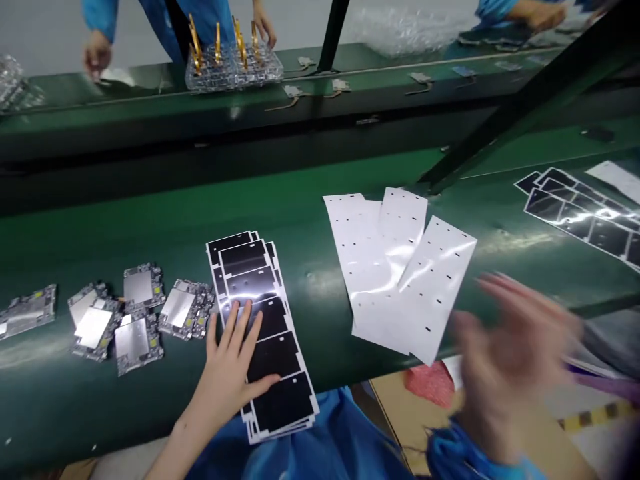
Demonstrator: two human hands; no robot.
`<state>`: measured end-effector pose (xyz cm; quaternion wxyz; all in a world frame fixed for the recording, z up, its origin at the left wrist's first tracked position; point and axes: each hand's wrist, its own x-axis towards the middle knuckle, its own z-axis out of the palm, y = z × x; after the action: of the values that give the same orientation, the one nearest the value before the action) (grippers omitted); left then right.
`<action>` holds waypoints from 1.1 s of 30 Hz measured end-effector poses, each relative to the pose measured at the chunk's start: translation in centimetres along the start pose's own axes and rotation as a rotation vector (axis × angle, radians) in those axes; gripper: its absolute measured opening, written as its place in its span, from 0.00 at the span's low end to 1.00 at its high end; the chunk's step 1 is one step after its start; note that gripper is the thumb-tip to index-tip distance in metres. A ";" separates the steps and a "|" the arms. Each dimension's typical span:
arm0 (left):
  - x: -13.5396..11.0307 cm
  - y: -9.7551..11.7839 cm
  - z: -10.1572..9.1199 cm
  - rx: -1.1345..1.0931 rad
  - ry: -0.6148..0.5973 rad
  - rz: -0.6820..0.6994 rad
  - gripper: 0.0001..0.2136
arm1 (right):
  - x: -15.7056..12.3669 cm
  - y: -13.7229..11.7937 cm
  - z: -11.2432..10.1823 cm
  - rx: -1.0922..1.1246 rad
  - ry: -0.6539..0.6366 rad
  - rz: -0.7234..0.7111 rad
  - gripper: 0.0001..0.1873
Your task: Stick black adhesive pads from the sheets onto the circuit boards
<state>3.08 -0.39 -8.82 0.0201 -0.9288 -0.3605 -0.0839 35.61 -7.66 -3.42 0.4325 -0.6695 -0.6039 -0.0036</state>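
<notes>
My left hand (233, 363) lies flat with spread fingers on a stack of black sheets with white borders (274, 357), near the bench's front edge. Its fingertips touch the top sheet, and nothing is gripped. Blurred by motion, my right hand (510, 360) is raised off the bench to the right, its thumb apart from the stretched fingers and no object visible between them. Closest to it is a fanned group of white sheets with small holes (440, 280). Left of the black stack lie several circuit boards with silver shields (137, 287).
More black sheets (583, 213) lie at the right. A dark slanted post (500, 127) rises behind the white sheets. Across the bench, a co-worker's hand (97, 55) is near a clear tray (233, 67) with gold-coloured strips. Small parts with cables (341, 85) lie along the far ledge.
</notes>
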 end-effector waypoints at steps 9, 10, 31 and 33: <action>-0.6 0.6 0.2 -0.074 0.075 0.019 0.35 | 8.1 -3.6 19.8 0.124 -0.871 -0.437 0.58; -0.6 0.5 0.2 -0.124 0.086 -0.007 0.32 | 7.9 -3.1 20.1 0.140 -0.863 -0.433 0.55; 4.6 -2.9 -1.6 -1.089 0.426 -0.706 0.15 | 5.6 -6.2 16.3 0.372 -0.487 -0.355 0.17; 4.8 -2.4 -1.9 -1.268 0.418 -0.692 0.08 | 5.9 -7.2 15.1 0.358 -0.436 -0.430 0.16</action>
<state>4.67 4.41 -6.22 -0.4780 -0.5606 -0.5031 -0.4517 23.62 5.17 -5.59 0.3934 -0.4257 -0.8001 0.1542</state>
